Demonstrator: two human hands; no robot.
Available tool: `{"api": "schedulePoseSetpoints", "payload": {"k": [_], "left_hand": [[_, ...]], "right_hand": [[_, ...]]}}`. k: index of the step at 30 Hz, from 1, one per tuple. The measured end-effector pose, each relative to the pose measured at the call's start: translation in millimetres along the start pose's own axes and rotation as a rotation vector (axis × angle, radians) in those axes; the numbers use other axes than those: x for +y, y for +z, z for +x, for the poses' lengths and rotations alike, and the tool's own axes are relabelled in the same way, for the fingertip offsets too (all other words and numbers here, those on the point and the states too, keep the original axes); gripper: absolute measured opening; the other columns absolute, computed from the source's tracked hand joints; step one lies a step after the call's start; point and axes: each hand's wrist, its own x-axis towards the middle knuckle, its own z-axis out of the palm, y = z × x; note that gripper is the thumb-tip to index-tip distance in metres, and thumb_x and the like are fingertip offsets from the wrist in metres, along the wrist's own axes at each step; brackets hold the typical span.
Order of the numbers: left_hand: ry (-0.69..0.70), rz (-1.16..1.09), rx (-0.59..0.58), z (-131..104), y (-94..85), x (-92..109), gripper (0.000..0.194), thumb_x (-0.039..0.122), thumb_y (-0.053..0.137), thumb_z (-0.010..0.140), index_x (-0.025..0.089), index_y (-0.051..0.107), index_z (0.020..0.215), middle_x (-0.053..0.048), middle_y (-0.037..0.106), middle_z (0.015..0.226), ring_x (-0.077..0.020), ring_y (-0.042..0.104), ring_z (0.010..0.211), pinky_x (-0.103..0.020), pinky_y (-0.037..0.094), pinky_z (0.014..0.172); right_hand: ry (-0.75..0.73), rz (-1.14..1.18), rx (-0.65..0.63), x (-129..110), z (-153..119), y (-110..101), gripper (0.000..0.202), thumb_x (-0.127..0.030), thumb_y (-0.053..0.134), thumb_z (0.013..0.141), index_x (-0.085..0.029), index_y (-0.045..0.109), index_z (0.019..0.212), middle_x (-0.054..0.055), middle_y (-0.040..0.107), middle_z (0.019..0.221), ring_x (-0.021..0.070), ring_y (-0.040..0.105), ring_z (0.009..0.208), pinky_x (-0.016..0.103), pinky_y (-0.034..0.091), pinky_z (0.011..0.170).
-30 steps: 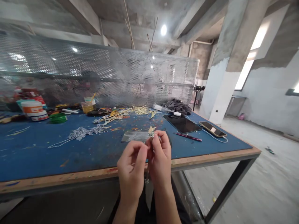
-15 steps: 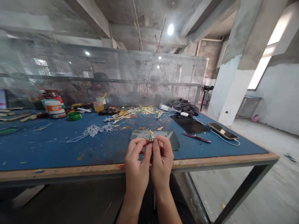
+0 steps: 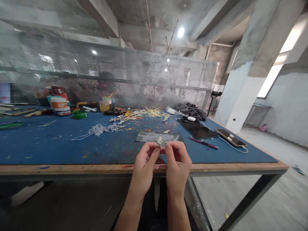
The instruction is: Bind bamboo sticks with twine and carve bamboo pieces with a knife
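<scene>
Near the table's front edge, my left hand (image 3: 145,163) is closed in a pinch on a small pale pointed piece wrapped with green-and-white cord (image 3: 159,141). My right hand (image 3: 178,162), a little apart to the right, pinches the end of a thin cord (image 3: 164,142) that runs out from the piece. Fingertips hide the lower part of the wrapping. Just beyond both hands lies a dark grey sheet (image 3: 144,137) with whitish marks. To the left on the table rests a loose tangle of blue-and-white cord (image 3: 99,130).
A tablet (image 3: 197,129), a phone (image 3: 229,137) with a white cable and a dark pink pen-like tool (image 3: 203,143) lie to the right. Pale strips (image 3: 154,112), paint tubs (image 3: 59,106) and a green tape roll (image 3: 79,114) are farther back, before a perforated metal screen (image 3: 134,77).
My hands have moved apart, the right one going right with the cord end, so a short strand shows between them. The view has shifted slightly.
</scene>
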Motion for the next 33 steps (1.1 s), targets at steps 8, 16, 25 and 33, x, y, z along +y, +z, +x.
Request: {"api": "schedulePoseSetpoints", "payload": {"k": [8,16,25,33], "left_hand": [[0.090,-0.053,0.176,-0.5,3.6,-1.0,0.031,0.036,0.086,0.065,0.014,0.067,0.076,0.001,0.066,0.064,-0.0065,0.054,0.050,-0.013,0.046,0.046],[0.072,-0.166,0.189,-9.9,15.4,3.9,0.024,0.031,0.089,0.063,0.016,0.073,0.074,0.001,0.071,0.067,-0.0071,0.064,0.057,-0.010,0.052,0.052],[0.057,-0.282,0.163,-11.8,17.8,10.0,0.022,0.028,0.091,0.059,0.019,0.075,0.072,0.000,0.074,0.069,-0.0081,0.066,0.057,-0.011,0.053,0.052],[0.093,-0.315,0.203,-7.0,18.4,8.5,0.024,0.025,0.094,0.052,0.021,0.077,0.069,-0.001,0.075,0.067,-0.0083,0.068,0.060,-0.010,0.056,0.059]], "right_hand": [[-0.203,-0.082,0.073,-2.2,-7.0,-1.4,0.004,-0.021,0.066,0.087,-0.020,0.068,0.083,0.003,0.063,0.079,0.0162,0.060,0.075,0.030,0.051,0.066],[-0.354,-0.080,0.097,0.8,-10.4,-5.2,0.016,-0.010,0.065,0.086,-0.023,0.070,0.094,0.003,0.068,0.084,0.0164,0.064,0.079,0.032,0.053,0.067],[-0.426,-0.155,0.084,-7.4,-9.3,-12.0,0.020,-0.010,0.066,0.085,-0.024,0.071,0.098,0.004,0.070,0.085,0.0159,0.066,0.076,0.030,0.055,0.063],[-0.496,-0.152,0.068,-7.3,-9.4,-10.7,0.021,-0.007,0.065,0.085,-0.022,0.071,0.099,0.003,0.070,0.084,0.0149,0.066,0.075,0.029,0.056,0.064]]}}
